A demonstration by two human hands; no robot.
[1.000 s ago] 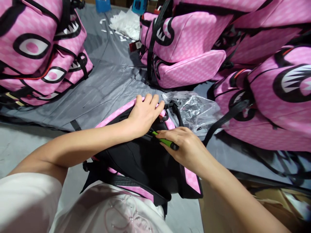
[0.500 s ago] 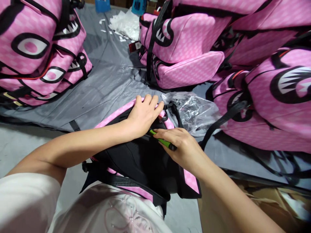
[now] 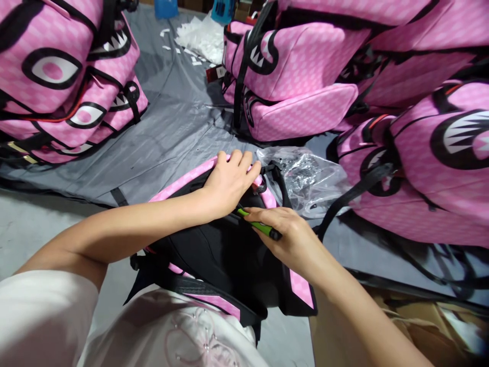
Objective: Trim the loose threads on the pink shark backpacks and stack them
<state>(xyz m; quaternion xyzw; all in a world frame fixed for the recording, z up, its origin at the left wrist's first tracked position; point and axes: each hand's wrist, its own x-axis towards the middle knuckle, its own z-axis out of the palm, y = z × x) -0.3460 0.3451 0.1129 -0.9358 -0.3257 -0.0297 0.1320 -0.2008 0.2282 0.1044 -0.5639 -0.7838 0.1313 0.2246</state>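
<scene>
Pinches green tool [image 3: 265,230] in right hand [image 3: 292,232], slantwise toward nearby left hand [image 3: 228,184] (hidden at the tip). Rests spread left fingers on black-and-pink bag [image 3: 229,255].

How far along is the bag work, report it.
Done: perhaps the stacked pink bags, though nothing confirms it. In hand: the left hand rests on the nearest bag, the right hand holds a green tool over it. Left: likely finishing this bag, since the tool is out.
</scene>
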